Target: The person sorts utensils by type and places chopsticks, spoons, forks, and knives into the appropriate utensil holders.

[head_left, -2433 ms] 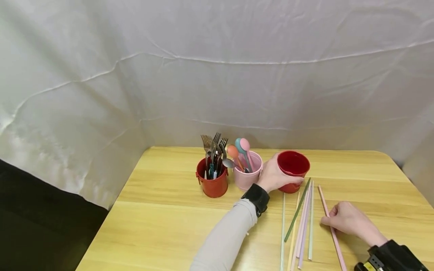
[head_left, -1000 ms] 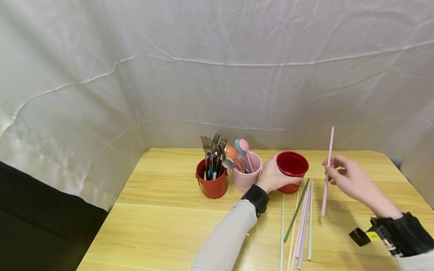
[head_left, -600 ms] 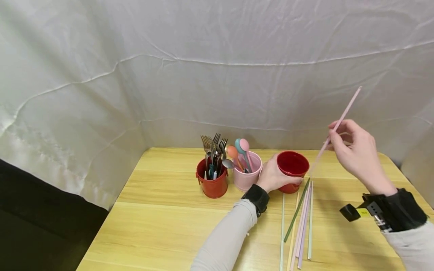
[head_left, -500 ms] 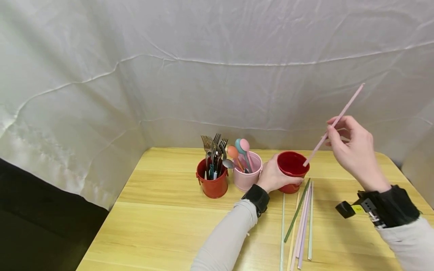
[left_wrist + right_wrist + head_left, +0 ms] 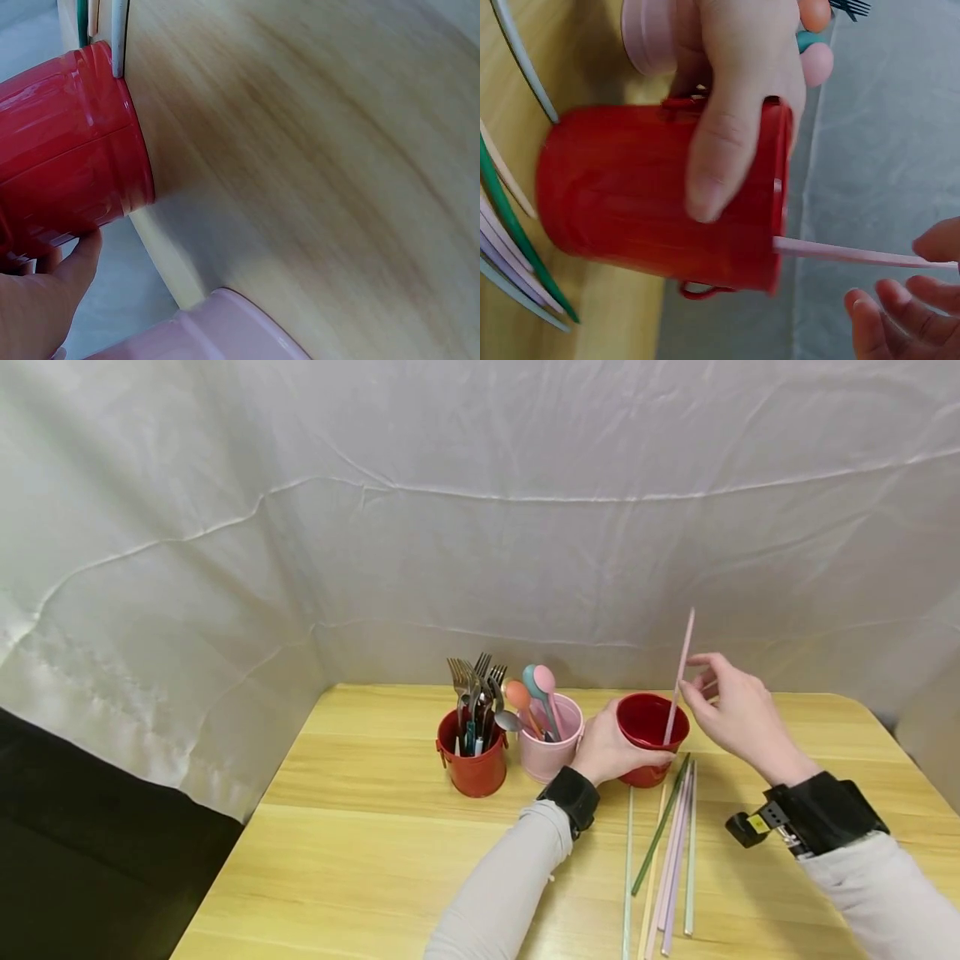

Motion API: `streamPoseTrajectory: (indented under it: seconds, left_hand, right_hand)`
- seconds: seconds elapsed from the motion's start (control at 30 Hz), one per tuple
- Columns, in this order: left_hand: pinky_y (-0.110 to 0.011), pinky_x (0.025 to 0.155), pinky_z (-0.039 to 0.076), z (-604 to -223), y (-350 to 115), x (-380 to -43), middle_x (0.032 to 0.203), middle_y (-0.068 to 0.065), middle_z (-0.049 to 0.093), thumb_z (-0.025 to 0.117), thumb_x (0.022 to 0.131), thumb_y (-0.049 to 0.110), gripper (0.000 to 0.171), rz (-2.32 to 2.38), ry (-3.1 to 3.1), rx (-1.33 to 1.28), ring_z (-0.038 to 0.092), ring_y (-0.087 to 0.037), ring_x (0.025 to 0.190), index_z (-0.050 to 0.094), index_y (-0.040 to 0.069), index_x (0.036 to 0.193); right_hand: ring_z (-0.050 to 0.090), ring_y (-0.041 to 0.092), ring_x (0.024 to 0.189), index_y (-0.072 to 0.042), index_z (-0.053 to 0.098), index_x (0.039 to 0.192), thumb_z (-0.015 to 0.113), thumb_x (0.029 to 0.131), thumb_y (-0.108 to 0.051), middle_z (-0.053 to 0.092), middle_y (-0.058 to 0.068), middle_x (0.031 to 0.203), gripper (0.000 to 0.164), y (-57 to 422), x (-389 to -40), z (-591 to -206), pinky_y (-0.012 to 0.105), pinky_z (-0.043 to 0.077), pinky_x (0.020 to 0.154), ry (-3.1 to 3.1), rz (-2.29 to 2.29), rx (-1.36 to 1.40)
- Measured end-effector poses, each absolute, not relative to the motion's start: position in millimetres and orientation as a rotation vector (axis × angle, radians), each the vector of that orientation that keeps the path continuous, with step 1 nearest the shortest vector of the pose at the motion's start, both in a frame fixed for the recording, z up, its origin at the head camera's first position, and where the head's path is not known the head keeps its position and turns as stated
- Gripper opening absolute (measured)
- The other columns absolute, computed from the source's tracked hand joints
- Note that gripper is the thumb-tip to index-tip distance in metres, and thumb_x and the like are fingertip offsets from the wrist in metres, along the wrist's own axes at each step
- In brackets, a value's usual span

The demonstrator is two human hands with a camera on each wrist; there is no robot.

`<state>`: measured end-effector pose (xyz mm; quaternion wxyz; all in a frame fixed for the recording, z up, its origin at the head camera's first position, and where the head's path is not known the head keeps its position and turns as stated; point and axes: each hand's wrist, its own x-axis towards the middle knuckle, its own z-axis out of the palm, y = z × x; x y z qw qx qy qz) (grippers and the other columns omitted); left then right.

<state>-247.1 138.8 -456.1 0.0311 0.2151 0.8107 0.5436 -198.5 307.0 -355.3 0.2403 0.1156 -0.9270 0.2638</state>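
My left hand point(image 5: 609, 745) grips a red bucket point(image 5: 654, 770) by its side, thumb across the front in the right wrist view. A pink chopstick point(image 5: 686, 639) stands nearly upright in this bucket, its lower end inside and its top leaning slightly right. To the bucket's right, my right hand point(image 5: 738, 714) pinches the chopstick above the rim between thumb and index finger, the other fingers point(image 5: 866, 322) loosely bent. Several more chopsticks, among them a dark green one point(image 5: 660, 827) and a lilac one point(image 5: 675, 877), lie on the table in front of the bucket.
A pink bucket point(image 5: 543, 760) with colored spoons point(image 5: 517, 696) stands just left of my left hand. Further left is another red bucket point(image 5: 480, 777) full of forks point(image 5: 465, 677). Pale cloth point(image 5: 480, 527) hangs behind the wooden table point(image 5: 337, 860).
My right hand has picked the pink chopstick off the table, raised it and moved left, bringing its lower end into the red bucket. The left hand keeps its grip.
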Motion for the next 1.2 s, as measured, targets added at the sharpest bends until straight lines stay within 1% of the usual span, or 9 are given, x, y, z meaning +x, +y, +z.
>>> streamPoseTrajectory:
  seconds: [0.07,0.1,0.23,0.4,0.5,0.6,0.8,1.03,1.2]
  left_hand:
    - [-0.019,0.092,0.053,-455,139,-247,0.128,0.007,0.066,0.092,0.070,0.035,0.079,1.681,2.498,0.664,0.060,-0.004,0.112,0.051,0.024,0.137]
    - [-0.019,0.092,0.053,-455,138,-246,0.128,0.007,0.067,0.092,0.070,0.035,0.079,1.687,2.495,0.661,0.060,-0.003,0.111,0.051,0.024,0.137]
    - [-0.019,0.092,0.053,-456,138,-246,0.127,0.007,0.067,0.092,0.070,0.036,0.080,1.689,2.492,0.654,0.061,-0.003,0.110,0.051,0.024,0.138]
    - [-0.018,0.091,0.053,-456,139,-246,0.128,0.006,0.067,0.091,0.070,0.035,0.080,1.707,2.463,0.660,0.060,-0.002,0.109,0.051,0.023,0.138]
    - [-0.018,0.091,0.053,-457,139,-247,0.128,0.005,0.067,0.091,0.070,0.034,0.080,1.706,2.461,0.668,0.060,-0.002,0.109,0.050,0.023,0.138]
    - [-0.018,0.091,0.053,-458,140,-248,0.128,0.006,0.067,0.091,0.070,0.035,0.080,1.704,2.467,0.664,0.060,-0.002,0.110,0.050,0.023,0.138]
    - [-0.019,0.092,0.053,-458,139,-248,0.128,0.006,0.067,0.091,0.070,0.035,0.080,1.691,2.485,0.666,0.061,-0.003,0.111,0.051,0.022,0.138]
    - [-0.018,0.090,0.053,-460,140,-249,0.126,0.006,0.068,0.092,0.069,0.038,0.080,1.666,2.512,0.663,0.061,-0.003,0.109,0.052,0.023,0.137]
    - [-0.018,0.090,0.053,-461,140,-250,0.125,0.008,0.068,0.092,0.069,0.038,0.080,1.661,2.521,0.655,0.061,-0.003,0.108,0.052,0.023,0.137]
  right_hand:
    - [0.070,0.038,0.078,0.005,0.057,0.123,0.060,0.097,-0.013,0.069,0.021,0.089,0.032,312,-196,-361,0.021,0.047,0.057,-2.594,0.716,0.285]
    - [0.069,0.038,0.078,0.005,0.058,0.123,0.060,0.097,-0.014,0.069,0.021,0.089,0.032,314,-195,-365,0.021,0.047,0.056,-2.612,0.719,0.269]
    - [0.069,0.032,0.075,0.004,0.061,0.120,0.058,0.097,-0.014,0.070,0.021,0.090,0.029,322,-188,-379,0.021,0.045,0.054,-2.629,0.749,0.229]
    - [0.063,0.004,0.070,0.002,0.064,0.116,0.059,0.095,-0.013,0.071,0.019,0.088,0.026,333,-178,-398,0.018,0.045,0.056,-2.629,0.797,0.187]
    - [0.056,-0.007,0.069,0.004,0.064,0.115,0.058,0.095,-0.012,0.071,0.019,0.090,0.026,339,-171,-408,0.019,0.046,0.057,-2.677,0.847,0.170]
    - [0.057,-0.005,0.070,0.004,0.062,0.119,0.057,0.096,-0.013,0.071,0.019,0.092,0.029,344,-164,-419,0.020,0.048,0.059,-2.770,0.899,0.150]
    - [0.062,0.008,0.068,0.007,0.056,0.125,0.059,0.096,-0.010,0.070,0.013,0.089,0.034,353,-152,-441,0.023,0.050,0.056,-2.948,0.983,0.174]
    - [0.057,0.003,0.061,0.008,0.054,0.124,0.061,0.095,-0.008,0.067,0.006,0.082,0.034,352,-133,-455,0.023,0.048,0.053,-3.023,1.055,0.273]
    - [0.056,0.002,0.061,0.005,0.057,0.122,0.063,0.095,-0.010,0.064,0.002,0.077,0.031,352,-123,-462,0.023,0.048,0.054,-3.064,1.117,0.437]
